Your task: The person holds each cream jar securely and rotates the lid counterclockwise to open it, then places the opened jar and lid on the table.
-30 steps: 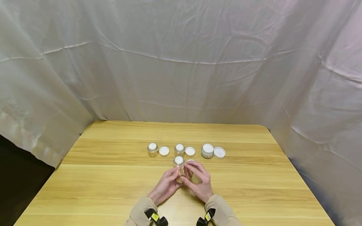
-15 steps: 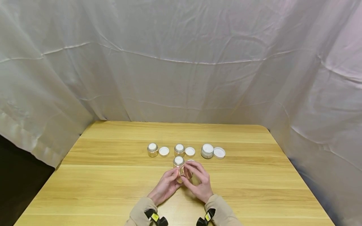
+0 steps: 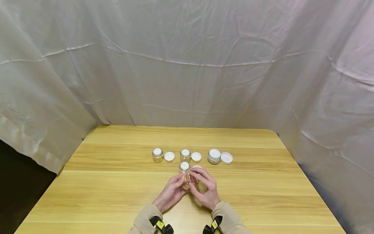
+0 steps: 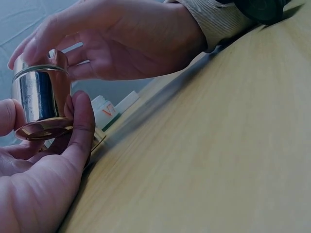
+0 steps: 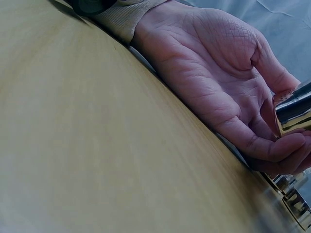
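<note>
Both hands meet over a shiny gold cosmetic jar (image 4: 41, 99), which is tilted on its side in the head view. My left hand (image 3: 171, 194) grips the jar's base between thumb and fingers. From the right, my right hand (image 3: 206, 191) pinches the other end, where the gold lid (image 3: 194, 179) is. A seam line shows near that end in the left wrist view. Just beyond the fingers stands an uncapped jar (image 3: 184, 166) with a white top. A white lid (image 3: 197, 166) beside it is partly hidden by my right hand.
Further back, a row holds a left gold jar (image 3: 157, 155) with its lid (image 3: 169, 157), a middle gold jar (image 3: 185, 155) with its lid (image 3: 196, 157), and a wider pale jar (image 3: 214, 156) with its lid (image 3: 226, 158). A grey curtain (image 3: 187, 81) surrounds the wooden table (image 3: 117, 195).
My right hand's fingers have shifted slightly around the lid, the thumb moving a little. My left hand and the jars on the table stay where they were.
</note>
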Available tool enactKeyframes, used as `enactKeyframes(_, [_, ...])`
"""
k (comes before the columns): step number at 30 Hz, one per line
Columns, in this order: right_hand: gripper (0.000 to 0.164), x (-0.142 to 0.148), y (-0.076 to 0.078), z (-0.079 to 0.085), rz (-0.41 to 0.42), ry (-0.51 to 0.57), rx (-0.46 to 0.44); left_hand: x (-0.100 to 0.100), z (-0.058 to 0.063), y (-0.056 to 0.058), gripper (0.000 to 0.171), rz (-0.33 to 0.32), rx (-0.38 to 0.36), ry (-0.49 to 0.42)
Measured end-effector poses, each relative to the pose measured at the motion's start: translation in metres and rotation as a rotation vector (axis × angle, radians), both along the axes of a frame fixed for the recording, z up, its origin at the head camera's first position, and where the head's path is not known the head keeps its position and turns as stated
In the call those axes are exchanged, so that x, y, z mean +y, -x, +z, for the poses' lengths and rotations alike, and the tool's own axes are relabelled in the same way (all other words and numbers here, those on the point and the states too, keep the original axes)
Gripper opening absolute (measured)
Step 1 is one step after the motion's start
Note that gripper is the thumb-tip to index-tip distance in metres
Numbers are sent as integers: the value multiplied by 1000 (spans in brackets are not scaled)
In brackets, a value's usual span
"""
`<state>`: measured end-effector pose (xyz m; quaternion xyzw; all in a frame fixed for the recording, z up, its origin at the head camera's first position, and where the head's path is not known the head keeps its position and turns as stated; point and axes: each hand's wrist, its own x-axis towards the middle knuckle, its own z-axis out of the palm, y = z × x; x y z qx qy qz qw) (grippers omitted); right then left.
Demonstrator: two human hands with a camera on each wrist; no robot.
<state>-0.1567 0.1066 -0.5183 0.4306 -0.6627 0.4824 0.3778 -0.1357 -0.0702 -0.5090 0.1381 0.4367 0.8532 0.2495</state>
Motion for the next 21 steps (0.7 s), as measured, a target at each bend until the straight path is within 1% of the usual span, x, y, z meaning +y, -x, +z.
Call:
enactKeyframes(4, [39, 0, -3, 3, -38, 5, -17, 0, 0, 0, 58, -3, -5, -5])
enactKeyframes(7, [39, -1, -3, 4, -62, 20, -11, -1, 1, 1, 61, -9, -10, -6])
enactKeyframes(12, [34, -1, 1, 2, -35, 41, 24, 0, 1, 1, 62, -11, -10, -3])
enactKeyframes(15, [31, -1, 3, 1, -4, 34, 44, 0, 1, 0, 58, -5, -6, 5])
enactKeyframes(17, [32, -1, 3, 1, 12, 26, 49, 0, 1, -1, 55, 0, -5, 9])
enactKeyframes(19, [34, 0, 2, 1, 12, 17, 40, 0, 1, -1, 54, 6, -3, 12])
enactKeyframes(21, [36, 0, 0, 2, -12, 14, 19, -1, 1, -1, 56, 5, -4, 10])
